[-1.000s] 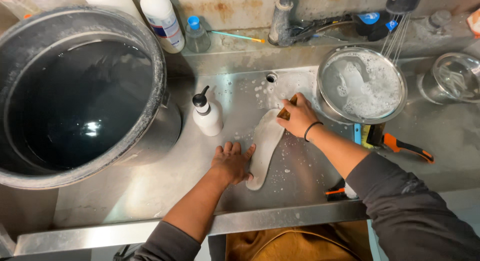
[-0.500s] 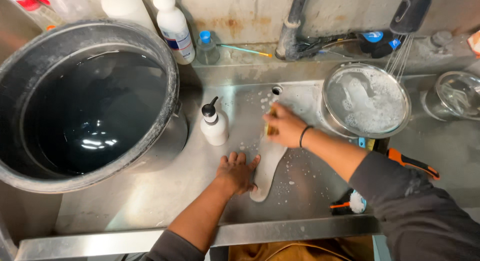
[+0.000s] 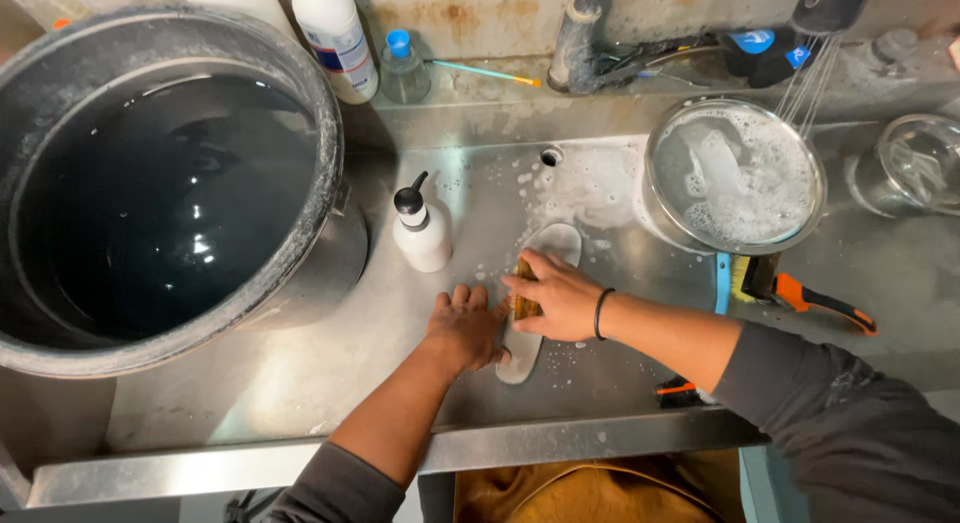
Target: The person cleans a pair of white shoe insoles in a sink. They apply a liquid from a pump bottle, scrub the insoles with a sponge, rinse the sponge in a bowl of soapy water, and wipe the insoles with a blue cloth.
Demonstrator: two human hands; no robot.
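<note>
A big dark tub (image 3: pixel 150 183) of water filled the left of the view, standing on the wet steel worktop (image 3: pixel 330 383). A round bowl (image 3: pixel 735 176) of suds sat at the upper right under a thin stream of water, with a clear glass bowl (image 3: pixel 915 163) just beside it at the far right edge. Against the back wall stood a white bottle (image 3: pixel 335 38) and a small bottle with a blue cap (image 3: pixel 403 68). A white pump bottle (image 3: pixel 420 233) stood on the worktop between the tub and the hands.

A pale insole (image 3: pixel 545 253) lay flat on the soapy worktop in the middle, its length running from near the drain hole toward the front edge. The left hand (image 3: pixel 465 328) lay flat beside its near end, fingers spread and open, pressing on the steel and touching the insole's edge, holding nothing. The right hand (image 3: pixel 560 298) rested on top of the insole, its fingers closed around a small brown brush (image 3: pixel 523 291) whose bristles met the insole's surface. A black band circled the right wrist. An orange-handled brush (image 3: pixel 790 288) lay on the worktop just below the bowl of suds, well apart from the hands.
</note>
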